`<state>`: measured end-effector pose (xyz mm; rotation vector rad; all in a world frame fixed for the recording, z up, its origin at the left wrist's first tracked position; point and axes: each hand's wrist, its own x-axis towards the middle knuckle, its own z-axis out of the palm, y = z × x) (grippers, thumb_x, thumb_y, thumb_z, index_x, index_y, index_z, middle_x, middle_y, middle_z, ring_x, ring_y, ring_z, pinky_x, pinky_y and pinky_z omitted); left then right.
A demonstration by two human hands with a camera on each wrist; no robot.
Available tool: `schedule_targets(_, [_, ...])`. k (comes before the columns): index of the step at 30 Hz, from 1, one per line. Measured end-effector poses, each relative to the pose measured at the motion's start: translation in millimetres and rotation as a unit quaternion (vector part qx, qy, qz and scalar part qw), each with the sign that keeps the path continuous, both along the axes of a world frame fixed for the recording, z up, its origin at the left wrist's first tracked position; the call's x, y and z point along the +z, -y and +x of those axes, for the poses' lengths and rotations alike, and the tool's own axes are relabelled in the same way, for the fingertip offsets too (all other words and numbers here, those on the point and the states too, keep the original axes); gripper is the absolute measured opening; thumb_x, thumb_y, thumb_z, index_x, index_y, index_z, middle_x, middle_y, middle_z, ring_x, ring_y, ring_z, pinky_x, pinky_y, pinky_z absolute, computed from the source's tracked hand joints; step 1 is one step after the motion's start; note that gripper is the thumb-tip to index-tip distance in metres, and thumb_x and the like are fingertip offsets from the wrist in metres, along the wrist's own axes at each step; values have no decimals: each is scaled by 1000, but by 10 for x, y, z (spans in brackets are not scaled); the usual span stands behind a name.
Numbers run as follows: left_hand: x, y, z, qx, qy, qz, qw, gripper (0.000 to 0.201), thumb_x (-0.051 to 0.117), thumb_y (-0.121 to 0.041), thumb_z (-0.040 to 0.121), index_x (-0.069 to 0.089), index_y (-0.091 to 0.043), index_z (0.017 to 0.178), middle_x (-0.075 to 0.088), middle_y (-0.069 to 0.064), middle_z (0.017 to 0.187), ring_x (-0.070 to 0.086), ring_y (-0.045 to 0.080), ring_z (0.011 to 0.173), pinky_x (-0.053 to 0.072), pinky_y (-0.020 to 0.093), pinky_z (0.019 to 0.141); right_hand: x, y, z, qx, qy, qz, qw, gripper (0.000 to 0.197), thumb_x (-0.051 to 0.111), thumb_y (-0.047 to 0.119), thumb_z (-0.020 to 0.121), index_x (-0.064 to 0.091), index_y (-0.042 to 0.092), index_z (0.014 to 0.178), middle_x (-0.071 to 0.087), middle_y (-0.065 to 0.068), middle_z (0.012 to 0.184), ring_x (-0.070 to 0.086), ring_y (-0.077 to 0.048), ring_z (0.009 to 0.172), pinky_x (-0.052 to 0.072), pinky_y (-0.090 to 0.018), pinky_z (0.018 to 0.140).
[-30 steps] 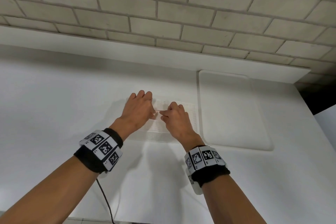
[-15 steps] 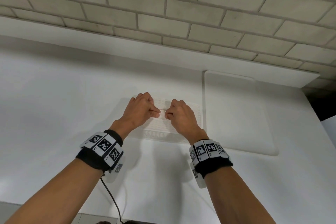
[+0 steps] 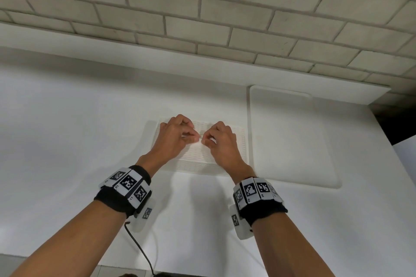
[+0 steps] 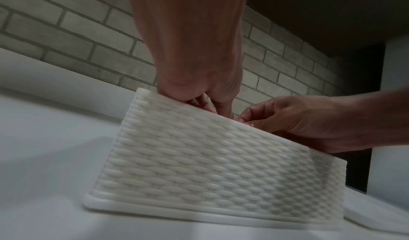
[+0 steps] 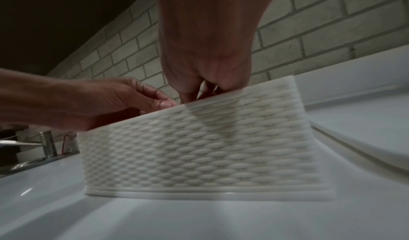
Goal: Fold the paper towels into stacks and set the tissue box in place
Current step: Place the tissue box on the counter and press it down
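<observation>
A white tissue box (image 3: 198, 159) with a woven pattern stands on the white counter (image 3: 67, 141), just left of a flat tray. Both hands are on its top, close together at the middle. My left hand (image 3: 191, 136) has its fingers curled, thumb against fingertips, pinching a white bit of paper. My right hand (image 3: 208, 140) is curled the same way on another white bit. In the left wrist view the tissue box (image 4: 210, 165) side fills the frame and its rim hides the fingertips. The right wrist view shows the tissue box (image 5: 199, 147) likewise.
A flat white tray (image 3: 292, 141) lies right of the box, almost touching it. A white ledge (image 3: 135, 51) and brick wall (image 3: 202, 7) close off the back. A chrome tap (image 5: 47, 144) stands far left. A black cable (image 3: 139, 247) hangs at the counter's front edge.
The left hand's fingers have curled in from a flatter pose, and both hands now pinch at the box's top middle. The box has not moved.
</observation>
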<state>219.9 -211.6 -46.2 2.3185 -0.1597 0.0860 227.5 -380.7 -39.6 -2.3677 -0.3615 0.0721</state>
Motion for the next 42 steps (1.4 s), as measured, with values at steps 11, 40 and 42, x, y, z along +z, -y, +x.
schedule_targets(11, [-14, 41, -10, 31, 18, -14, 999, 11, 76, -25, 79, 78, -22, 88, 52, -11, 109, 56, 14, 105, 21, 31, 88, 23, 81, -11, -5, -43, 127, 991, 8, 72, 13, 84, 67, 20, 87, 46, 19, 93, 52, -20, 105, 43, -39, 100])
schedule_targets(40, [227, -342, -293, 261, -265, -370, 851, 66, 21, -65, 95, 52, -25, 137, 60, -1, 129, 54, 21, 114, 39, 36, 97, 202, 489, -249, -350, -276, 378, 811, 58, 22, 53, 102, 58, 19, 132, 65, -1, 120, 58, -24, 116, 43, -42, 108])
schedule_targets(42, [232, -334, -290, 257, -269, -367, 853, 66, 20, -65, 95, 50, -25, 139, 59, -2, 130, 53, 21, 113, 38, 36, 96, 220, 483, -244, -348, -276, 363, 819, 57, 23, 53, 101, 60, 21, 130, 65, 0, 117, 59, -25, 115, 43, -42, 108])
